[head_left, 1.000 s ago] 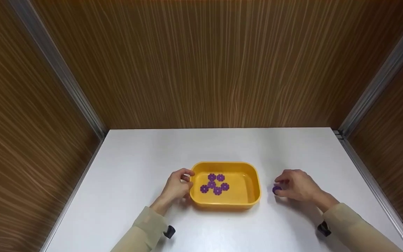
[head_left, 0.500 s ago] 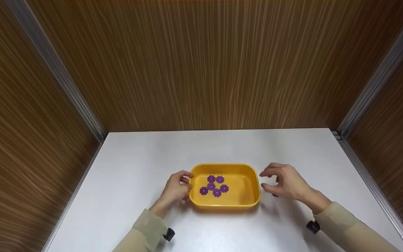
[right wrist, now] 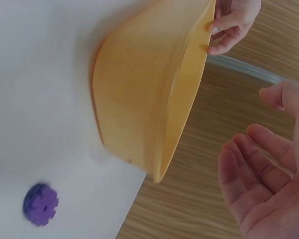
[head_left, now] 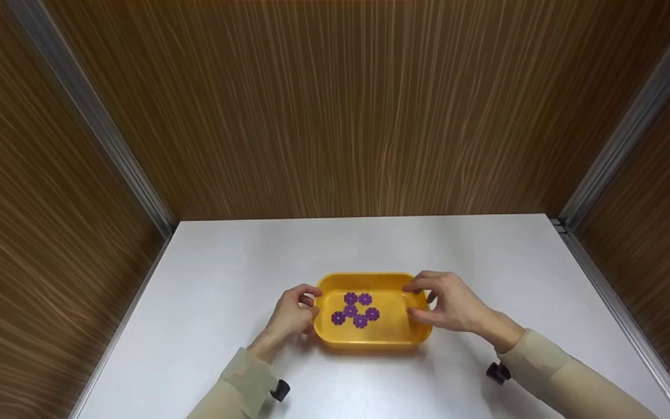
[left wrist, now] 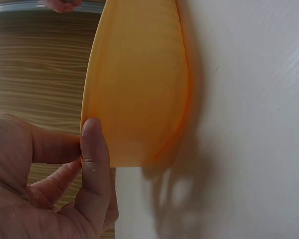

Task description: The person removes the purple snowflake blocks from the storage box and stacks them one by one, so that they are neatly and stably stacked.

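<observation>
A yellow plastic tray (head_left: 335, 342) stands in front of me with several purple notched discs (head_left: 360, 320), flower-like in outline, lying flat on its left half. My left hand (head_left: 288, 317) pinches the tray's left rim between thumb and fingers; the left wrist view shows the thumb against the outer wall. Above the tray's right end is my right hand (head_left: 454, 302), thumb and fingers apart with nothing between them, as the right wrist view confirms. That view also shows a purple notched piece (right wrist: 42, 206), seemingly two layers thick, on the table beside the tray; from the head view my right hand hides it.
The white table (head_left: 242, 250) is bounded by wood-grain panels (head_left: 358, 116) at the back and both sides. Grey metal strips (head_left: 114, 134) run along the corners. A black wrist device (head_left: 280, 390) shows at each sleeve.
My right hand has left the purple piece on the table to the right and moved left over the tray's right end. The left hand has kept its hold on the rim.
</observation>
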`<state>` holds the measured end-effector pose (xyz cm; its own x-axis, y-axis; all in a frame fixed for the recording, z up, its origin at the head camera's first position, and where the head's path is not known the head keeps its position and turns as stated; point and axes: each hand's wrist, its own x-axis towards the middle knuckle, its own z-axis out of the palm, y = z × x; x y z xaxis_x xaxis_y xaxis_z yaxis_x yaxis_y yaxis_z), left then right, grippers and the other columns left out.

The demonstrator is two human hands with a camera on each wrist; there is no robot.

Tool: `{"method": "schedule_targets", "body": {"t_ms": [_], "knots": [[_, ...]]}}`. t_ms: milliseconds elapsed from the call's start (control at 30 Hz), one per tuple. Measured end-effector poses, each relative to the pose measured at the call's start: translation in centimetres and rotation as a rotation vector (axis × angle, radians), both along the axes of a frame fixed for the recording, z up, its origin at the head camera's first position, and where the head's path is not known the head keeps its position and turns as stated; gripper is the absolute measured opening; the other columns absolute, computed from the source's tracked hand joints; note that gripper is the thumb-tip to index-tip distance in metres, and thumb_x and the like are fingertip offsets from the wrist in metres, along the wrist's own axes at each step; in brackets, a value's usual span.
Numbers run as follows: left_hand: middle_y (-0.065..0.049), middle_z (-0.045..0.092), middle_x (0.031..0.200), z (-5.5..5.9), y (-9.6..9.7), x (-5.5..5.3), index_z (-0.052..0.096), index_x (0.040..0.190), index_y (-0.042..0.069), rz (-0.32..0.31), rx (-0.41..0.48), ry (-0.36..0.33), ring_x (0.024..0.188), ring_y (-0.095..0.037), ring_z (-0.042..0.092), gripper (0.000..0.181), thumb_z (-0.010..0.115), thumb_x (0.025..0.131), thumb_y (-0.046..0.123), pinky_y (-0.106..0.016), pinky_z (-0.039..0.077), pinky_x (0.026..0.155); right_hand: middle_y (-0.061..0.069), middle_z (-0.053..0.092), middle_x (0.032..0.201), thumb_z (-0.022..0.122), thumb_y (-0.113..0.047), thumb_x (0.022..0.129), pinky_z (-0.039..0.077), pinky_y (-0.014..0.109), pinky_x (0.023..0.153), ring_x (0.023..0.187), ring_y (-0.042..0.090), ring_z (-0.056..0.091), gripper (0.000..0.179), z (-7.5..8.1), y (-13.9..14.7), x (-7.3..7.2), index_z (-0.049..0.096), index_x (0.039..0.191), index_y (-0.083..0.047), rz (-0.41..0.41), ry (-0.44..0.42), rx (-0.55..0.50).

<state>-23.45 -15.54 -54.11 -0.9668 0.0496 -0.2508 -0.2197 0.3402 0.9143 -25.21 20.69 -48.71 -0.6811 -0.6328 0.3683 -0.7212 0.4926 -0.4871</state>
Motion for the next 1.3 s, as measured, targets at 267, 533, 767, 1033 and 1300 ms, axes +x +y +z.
{"method": "schedule_targets", "body": {"t_ms": [267, 533, 767, 1033, 1300], "knots": [[-0.008, 0.057, 0.109, 0.0, 0.0, 0.0, 0.070, 0.135, 0.004, -0.006, -0.016, 0.012, 0.066, -0.014, 0.058, 0.042, 0.067, 0.094, -0.004, -0.022, 0.057, 0.054, 0.010, 0.085, 0.117, 0.087, -0.023, 0.093, 0.071, 0.034, 0.078, 0.101, 0.024, 0.080, 0.038, -0.5, -2.0, -0.4, 0.081, 0.126, -0.005, 0.030, -0.044, 0.075], [-0.008, 0.057, 0.110, -0.2, 0.1, 0.0, 0.070, 0.135, 0.005, -0.004, -0.018, -0.003, 0.066, -0.013, 0.058, 0.041, 0.066, 0.095, -0.004, -0.025, 0.061, 0.057, 0.015, 0.083, 0.127, 0.085, -0.024, 0.095, 0.073, 0.044, 0.085, 0.111, 0.034, 0.079, 0.044, -0.9, -3.5, -0.4, 0.078, 0.132, -0.003, 0.031, -0.159, 0.145], [-0.008, 0.056, 0.110, -0.2, 0.1, 0.1, 0.070, 0.135, 0.003, -0.007, 0.009, 0.008, 0.066, -0.013, 0.057, 0.040, 0.067, 0.096, -0.005, -0.026, 0.062, 0.056, 0.020, 0.081, 0.134, 0.083, -0.028, 0.096, 0.071, 0.052, 0.094, 0.117, 0.039, 0.079, 0.051, -1.3, -4.3, -0.7, 0.075, 0.138, 0.001, 0.035, -0.216, 0.207], [-0.008, 0.058, 0.110, -0.3, 0.0, 0.0, 0.070, 0.135, 0.005, -0.002, -0.013, 0.000, 0.068, -0.014, 0.059, 0.041, 0.067, 0.096, -0.005, -0.024, 0.061, 0.056, 0.022, 0.080, 0.134, 0.084, -0.023, 0.095, 0.072, 0.051, 0.093, 0.117, 0.040, 0.080, 0.051, -1.9, -5.1, -1.1, 0.075, 0.138, 0.003, 0.041, -0.224, 0.236], [-0.007, 0.057, 0.108, -0.3, 0.0, -0.1, 0.070, 0.134, 0.003, -0.011, 0.004, 0.016, 0.066, -0.013, 0.058, 0.041, 0.067, 0.095, -0.005, -0.026, 0.062, 0.056, 0.022, 0.082, 0.128, 0.088, -0.021, 0.093, 0.069, 0.056, 0.097, 0.114, 0.041, 0.079, 0.048, -2.8, -6.2, -1.8, 0.077, 0.134, 0.004, 0.023, -0.217, 0.261]]}}
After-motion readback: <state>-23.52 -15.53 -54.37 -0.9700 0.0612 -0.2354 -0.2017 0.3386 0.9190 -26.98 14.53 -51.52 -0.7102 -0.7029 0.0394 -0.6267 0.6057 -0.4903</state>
